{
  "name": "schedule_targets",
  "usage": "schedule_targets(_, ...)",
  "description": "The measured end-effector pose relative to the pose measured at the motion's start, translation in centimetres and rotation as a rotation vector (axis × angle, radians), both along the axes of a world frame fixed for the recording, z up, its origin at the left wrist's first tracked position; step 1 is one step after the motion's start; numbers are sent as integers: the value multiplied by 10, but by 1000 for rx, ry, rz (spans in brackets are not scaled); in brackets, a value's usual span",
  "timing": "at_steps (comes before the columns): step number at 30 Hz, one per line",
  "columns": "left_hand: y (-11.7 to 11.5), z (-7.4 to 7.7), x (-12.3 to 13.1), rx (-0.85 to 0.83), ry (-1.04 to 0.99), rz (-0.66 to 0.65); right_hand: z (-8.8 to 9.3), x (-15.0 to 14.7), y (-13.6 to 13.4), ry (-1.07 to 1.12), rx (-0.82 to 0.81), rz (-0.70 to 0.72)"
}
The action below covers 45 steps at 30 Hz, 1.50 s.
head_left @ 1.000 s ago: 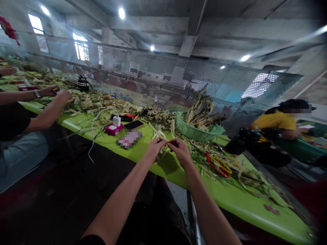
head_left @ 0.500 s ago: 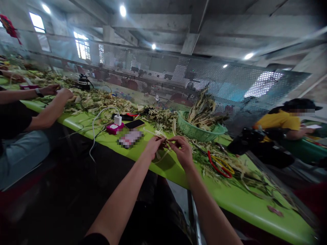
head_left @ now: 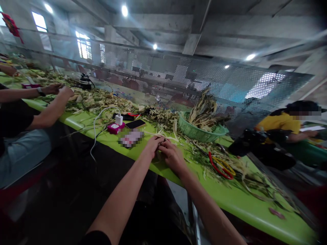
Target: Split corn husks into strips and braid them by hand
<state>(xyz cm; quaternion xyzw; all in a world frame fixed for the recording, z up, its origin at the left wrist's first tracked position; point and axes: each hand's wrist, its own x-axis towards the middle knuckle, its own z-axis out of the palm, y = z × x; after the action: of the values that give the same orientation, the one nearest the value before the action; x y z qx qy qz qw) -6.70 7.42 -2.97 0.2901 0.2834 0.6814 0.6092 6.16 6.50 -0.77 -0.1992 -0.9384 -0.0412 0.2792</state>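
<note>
Over the front part of the green table [head_left: 230, 197], my left hand [head_left: 154, 144] pinches a pale strip of dried husk [head_left: 150, 133]. Its light ends stick out to the left and right of the fingers. My right hand [head_left: 171, 153] is close against the left, its fingertips closed at the same spot on the strip. The fingers hide the middle of the piece, so its shape there cannot be made out. Left of my hands lie a phone with a blurred cover [head_left: 131, 138] and a dark phone [head_left: 135, 124].
A green basket [head_left: 201, 134] of dried husks stands behind my hands. Red-handled and yellow-handled tools [head_left: 221, 166] lie to the right. A pink power socket [head_left: 115, 127] with a white charger sits left. A co-worker's hands [head_left: 61, 90] work at far left; another person [head_left: 278, 122] sits right.
My right hand has moved left and in against my left hand, its fingers now more curled. The looped strip that hung below the hands is less visible.
</note>
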Motion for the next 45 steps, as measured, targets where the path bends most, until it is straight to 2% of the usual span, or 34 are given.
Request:
schedule_targets(4, -1, -1, 0, 34, -20, 18, 1, -1, -3, -9, 51, -24)
schedule_targets(7, -2, -1, 1, 78, -21, 28, 0, 1, -5, 56, 15, -2)
schedule_targets(11, 2, -3, 2, 75, 80, 105, 1, 2, -9, 235, -136, 1)
schedule_targets(14, 4, -4, 5, 37, 196, 149, 2, 6, -5, 478, -333, -48)
schedule_targets(16, 3, -3, 7, 29, 220, 121, 3, 11, 4, 662, -455, -101)
schedule_targets(18, -2, 0, 9, 41, 225, 48, 2, 16, 15, 806, -504, -164)
schedule_targets(21, -9, 5, 11, 58, 203, -66, 0, 21, 28, 914, -600, -207)
schedule_targets(24, -14, 9, 11, 43, 157, -92, -4, 22, 35, 963, -714, -194)
schedule_targets(29, -15, 9, 12, 52, 149, -108, -6, 23, 36, 959, -756, -218)
schedule_targets(36, -7, -5, 15, 182, 437, -13, -2, 20, 30, 1010, -828, -182)
schedule_targets(40, -1, -12, 14, 197, 482, 17, -3, 19, 30, 1013, -869, -163)
schedule_targets(45, 2, -15, 11, 192, 417, 12, -7, 21, 37, 989, -885, -182)
